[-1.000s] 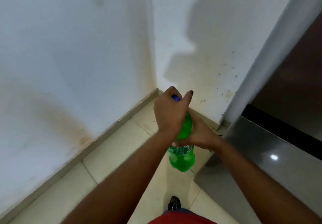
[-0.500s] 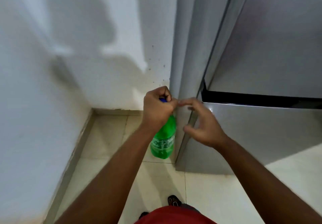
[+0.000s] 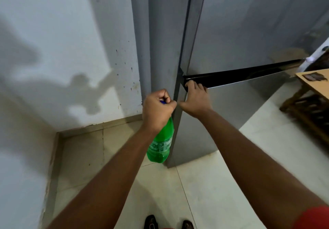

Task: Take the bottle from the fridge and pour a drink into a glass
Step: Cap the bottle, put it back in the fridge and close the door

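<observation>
Beside the fridge (image 3: 240, 33), at its left front corner: bottle (image 3: 161, 145) already out, hanging by the neck from the left hand (image 3: 157, 110), fist closed around the cap. Right hand (image 3: 195, 100) laid on the lower door, fingers (image 3: 190, 85) hooked into the dark gap above it. Probably seeing to the door. Next: find a glass, none visible, then uncap.

Both bare forearms reach forward and up from the bottom of the view. The left hand (image 3: 157, 110) is a closed fist, knuckles up, thumb tucked against the forefinger. The right hand (image 3: 195, 100) lies palm-down just beside it, fingers (image 3: 193, 86) curled forward, thumb pointing left.
</observation>
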